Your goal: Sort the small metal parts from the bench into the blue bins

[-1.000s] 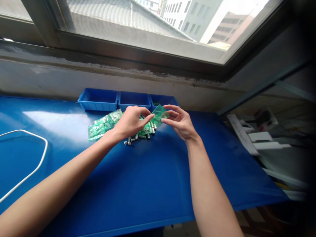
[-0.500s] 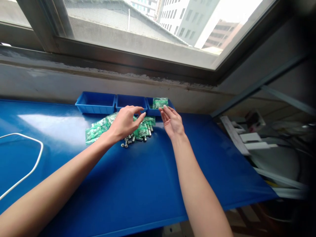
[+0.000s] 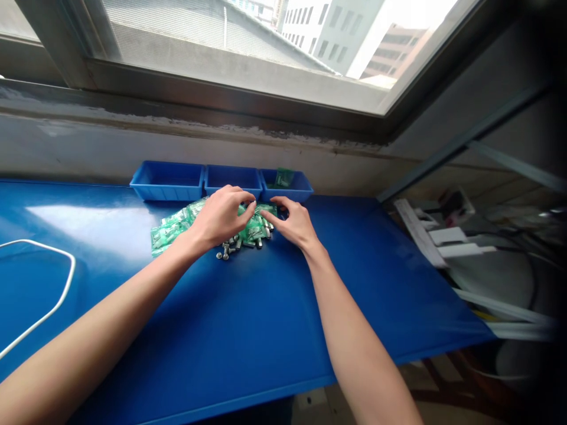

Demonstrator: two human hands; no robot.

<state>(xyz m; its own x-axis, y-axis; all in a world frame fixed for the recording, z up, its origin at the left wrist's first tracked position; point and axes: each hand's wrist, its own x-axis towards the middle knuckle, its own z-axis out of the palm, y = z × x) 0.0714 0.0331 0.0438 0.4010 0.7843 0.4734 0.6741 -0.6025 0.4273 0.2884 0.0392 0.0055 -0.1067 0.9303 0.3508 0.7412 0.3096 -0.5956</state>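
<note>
Above the middle of a pile hovers my left hand point(image 3: 225, 213), fingers curved, thumb and forefinger slightly apart with nothing seen between them. My right hand point(image 3: 295, 222) is open at the pile's right end, thumb and forefinger apart around a green plastic packet point(image 3: 268, 209). More green packets point(image 3: 170, 231) spread to the left, partly hidden by my left hand. Small metal screws point(image 3: 225, 252) and short metal pieces point(image 3: 259, 242) lie along the pile's near side. One green packet point(image 3: 284, 177) rests in the right blue bin point(image 3: 290, 193).
A left blue bin point(image 3: 170, 192) and a middle blue bin point(image 3: 233, 175) stand in the same row against the wall under the window. A white cable point(image 3: 66, 289) curves over the blue table point(image 3: 248, 330) at left. White objects point(image 3: 447, 236) sit beyond the table's right edge.
My right hand released a green packet over the right bin, where it now lies, then came back to the pile. My left hand stayed over the pile, its thumb and forefinger drawing closer.
</note>
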